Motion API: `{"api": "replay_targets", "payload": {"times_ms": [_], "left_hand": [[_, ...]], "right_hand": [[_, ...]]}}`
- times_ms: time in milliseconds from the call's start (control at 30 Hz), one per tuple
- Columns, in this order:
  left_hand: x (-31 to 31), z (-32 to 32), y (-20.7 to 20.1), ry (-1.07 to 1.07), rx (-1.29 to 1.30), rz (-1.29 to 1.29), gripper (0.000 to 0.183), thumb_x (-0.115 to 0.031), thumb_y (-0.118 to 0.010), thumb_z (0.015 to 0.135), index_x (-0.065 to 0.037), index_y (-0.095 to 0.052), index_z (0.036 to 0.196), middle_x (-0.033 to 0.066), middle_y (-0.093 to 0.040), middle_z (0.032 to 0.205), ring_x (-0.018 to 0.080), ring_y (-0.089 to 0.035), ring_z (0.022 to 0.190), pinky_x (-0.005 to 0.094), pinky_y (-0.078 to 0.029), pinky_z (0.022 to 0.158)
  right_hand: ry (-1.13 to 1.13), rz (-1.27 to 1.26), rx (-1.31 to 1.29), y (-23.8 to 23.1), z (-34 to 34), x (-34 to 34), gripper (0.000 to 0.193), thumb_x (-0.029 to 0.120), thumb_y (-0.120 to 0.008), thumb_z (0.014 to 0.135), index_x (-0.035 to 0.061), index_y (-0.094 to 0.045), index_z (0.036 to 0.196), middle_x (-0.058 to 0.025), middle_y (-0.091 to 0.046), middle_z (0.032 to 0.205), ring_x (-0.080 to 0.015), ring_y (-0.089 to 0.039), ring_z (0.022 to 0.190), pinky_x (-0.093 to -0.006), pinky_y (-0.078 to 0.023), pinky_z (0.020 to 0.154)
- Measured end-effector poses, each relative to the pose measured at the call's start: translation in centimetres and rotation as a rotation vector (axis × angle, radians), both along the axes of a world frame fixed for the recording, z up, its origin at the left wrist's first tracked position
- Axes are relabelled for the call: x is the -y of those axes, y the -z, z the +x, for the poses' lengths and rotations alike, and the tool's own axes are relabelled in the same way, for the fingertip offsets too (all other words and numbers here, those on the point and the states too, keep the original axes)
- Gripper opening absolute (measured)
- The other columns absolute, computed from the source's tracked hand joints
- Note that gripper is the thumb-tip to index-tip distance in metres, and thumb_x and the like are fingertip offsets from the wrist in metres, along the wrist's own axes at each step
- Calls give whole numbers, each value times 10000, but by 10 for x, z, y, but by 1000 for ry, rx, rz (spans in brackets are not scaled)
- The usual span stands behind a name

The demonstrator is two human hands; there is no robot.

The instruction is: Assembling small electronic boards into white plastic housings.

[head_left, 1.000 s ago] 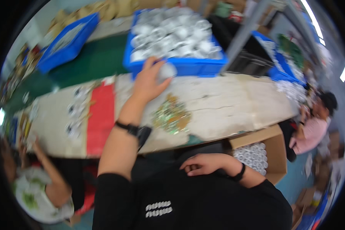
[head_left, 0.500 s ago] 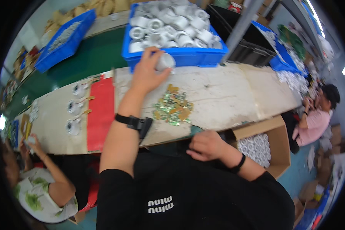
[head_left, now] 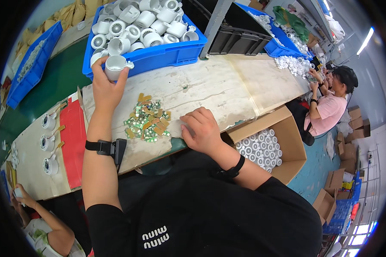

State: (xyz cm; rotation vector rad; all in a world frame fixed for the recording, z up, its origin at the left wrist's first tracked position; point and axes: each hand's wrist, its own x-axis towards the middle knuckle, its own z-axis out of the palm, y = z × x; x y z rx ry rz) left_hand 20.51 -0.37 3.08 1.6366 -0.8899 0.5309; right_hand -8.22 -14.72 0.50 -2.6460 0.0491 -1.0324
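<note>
My left hand [head_left: 108, 88] grips a white plastic cup-shaped housing [head_left: 115, 67] between thumb and fingers. Its round mouth faces up, and a small tab sticks out at its right. The hand is at the near wall of a blue crate [head_left: 167, 56] heaped with similar white housings [head_left: 152, 37]. My right hand [head_left: 203, 129] rests at the near table edge with loosely bent fingers apart and nothing in them. Left of it lies a pile of small green and tan circuit boards [head_left: 148, 120].
A red sheet [head_left: 71, 141] lies left, beside several white round parts [head_left: 48, 143] with tan strips. A cardboard box [head_left: 294, 147] of white parts stands below the table edge at right. A black crate [head_left: 240, 40] is behind. Co-workers sit at left [head_left: 58, 231] and right [head_left: 328, 107].
The view has turned, so the table sits further left. My right hand has come forward from the front edge onto the table. My left hand still holds the housing by the crate.
</note>
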Motion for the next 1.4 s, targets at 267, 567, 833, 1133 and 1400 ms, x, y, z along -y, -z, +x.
{"api": "replay_targets", "payload": {"times_ms": [267, 567, 833, 1133, 1400], "left_hand": [[-2, -4, -7, 37, -47, 126, 531, -182, -864, 851, -30, -559, 1258, 116, -606, 1214, 211, -666, 952, 327, -564, 735], [-4, 1, -3, 2, 57, 225, 552, -150, -880, 796, -71, -587, 1257, 86, -516, 1325, 196, -636, 972, 318, -545, 736], [-2, -2, -6, 18, 14, 241, 561, -148, -885, 787, -80, -581, 1254, 85, -500, 1333, 209, -640, 988, 326, -547, 743], [-3, -5, -9, 31, -4, 237, 568, -153, -890, 782, -82, -575, 1250, 93, -497, 1324, 224, -643, 1002, 337, -551, 746], [-3, -3, -8, 31, 2, 240, 575, -146, -890, 777, -76, -571, 1251, 102, -499, 1314, 255, -639, 1043, 362, -557, 771]], "right_hand": [[39, -61, 44, -3, -2, 0, 161, 71, -730, 759, 92, -726, 918, -34, -690, 883, -251, -619, 886, -410, -457, 877], [-1, -33, 42, 4, -2, 3, 122, 84, -736, 762, 99, -712, 881, -32, -674, 851, -247, -618, 842, -415, -456, 884], [6, -43, 42, 6, -1, 3, 74, 129, -733, 780, 103, -684, 830, -41, -633, 824, -255, -598, 832, -422, -455, 889], [-13, -44, 31, 4, -1, 3, 92, 157, -745, 785, 108, -682, 830, -45, -640, 839, -261, -600, 844, -425, -453, 892], [-20, -52, 30, 6, -2, 4, 104, 173, -748, 786, 107, -681, 832, -48, -640, 843, -259, -599, 839, -418, -456, 878]]}}
